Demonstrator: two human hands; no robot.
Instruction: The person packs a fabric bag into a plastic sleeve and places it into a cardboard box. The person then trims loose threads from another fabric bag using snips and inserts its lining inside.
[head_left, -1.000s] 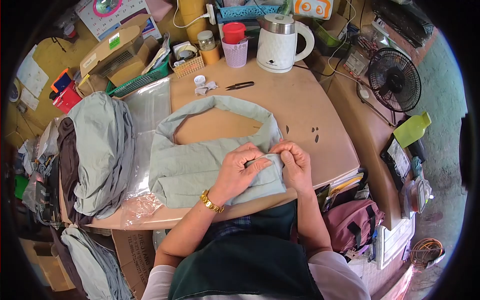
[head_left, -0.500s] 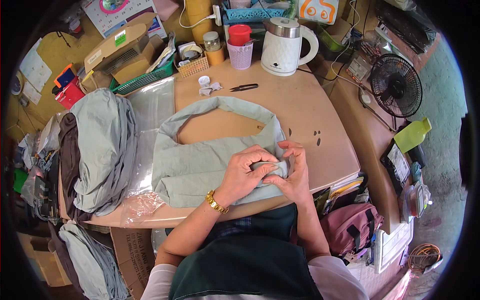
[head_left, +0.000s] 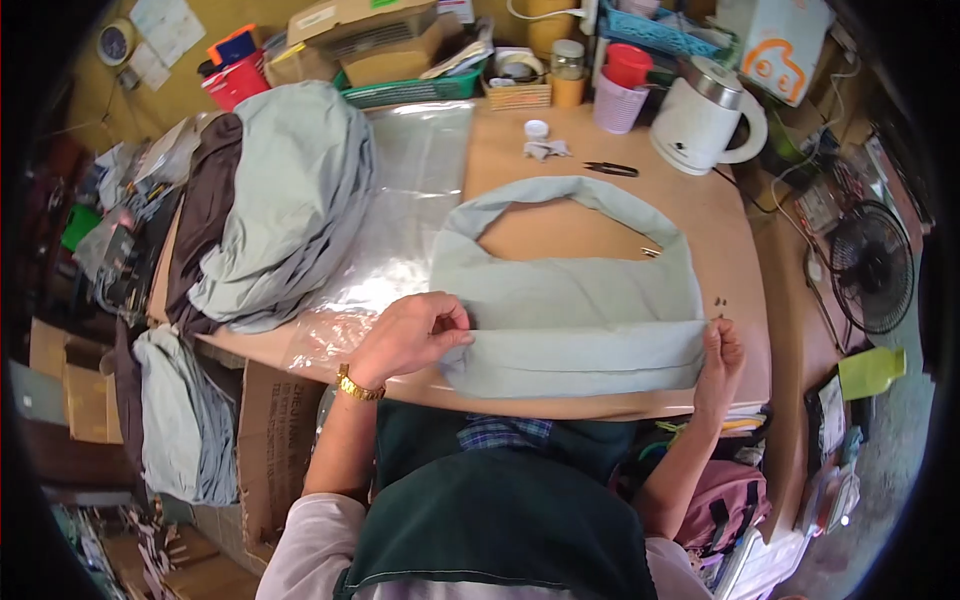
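Note:
A pale grey-green cloth shoulder bag [head_left: 575,290] lies flat on the table, its wide strap looped toward the back. Its lower part is folded up in a straight band [head_left: 590,350] across the front. At the left end of that band, my left hand [head_left: 420,335] pinches the cloth between thumb and fingers. My right hand [head_left: 724,352] grips the band's other end with curled fingers. Inside the strap loop, near its right side, lies a small metal piece [head_left: 650,252]. Black thread snips [head_left: 611,169] rest behind the bag.
Left of the bag are clear plastic sheets [head_left: 415,170] and a big pile of grey-green cloth [head_left: 285,200]. A white kettle [head_left: 695,120], a lilac cup [head_left: 618,105] and a green basket [head_left: 410,92] line the back. A black fan [head_left: 872,265] stands at right.
My hands were together at the bag's right side; now they are apart at both ends of the band. The bag's front is smoother, and the view has shifted left.

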